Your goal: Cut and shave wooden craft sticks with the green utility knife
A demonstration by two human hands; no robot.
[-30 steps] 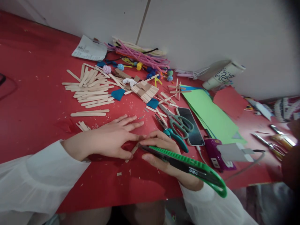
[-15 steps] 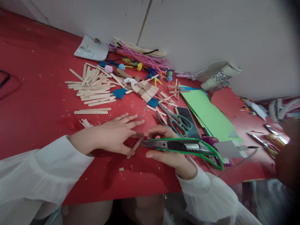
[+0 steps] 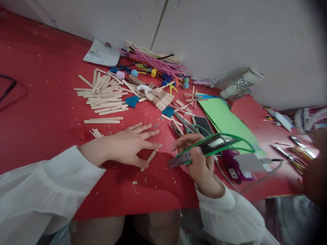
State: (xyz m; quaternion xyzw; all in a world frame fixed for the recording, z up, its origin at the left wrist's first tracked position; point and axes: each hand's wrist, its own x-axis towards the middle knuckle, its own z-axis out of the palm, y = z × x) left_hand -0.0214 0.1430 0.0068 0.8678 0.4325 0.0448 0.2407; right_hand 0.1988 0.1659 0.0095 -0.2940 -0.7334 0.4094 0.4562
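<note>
My left hand (image 3: 127, 144) lies palm down on the red table, its fingers spread. Its thumb and index finger hold a short craft stick (image 3: 152, 156) against the tabletop, one at each end. My right hand (image 3: 200, 166) is closed round a green utility knife (image 3: 217, 144), raised above the table to the right of the stick. The knife's front end points down and left, apart from the stick, and is blurred. Small wood scraps (image 3: 134, 182) lie in front of my hands.
Behind my hands lie loose craft sticks (image 3: 104, 102), a bundle of sticks (image 3: 160, 98) and pink pipe cleaners (image 3: 155, 63). Scissors (image 3: 190, 124), a phone (image 3: 203, 123), green paper (image 3: 227, 119) and a purple glue gun (image 3: 235, 166) lie at the right. Another person's hand (image 3: 316, 143) shows at the right edge.
My right hand has lifted the utility knife away from the stick, to the right, and turned it. My left hand stays on the stick.
</note>
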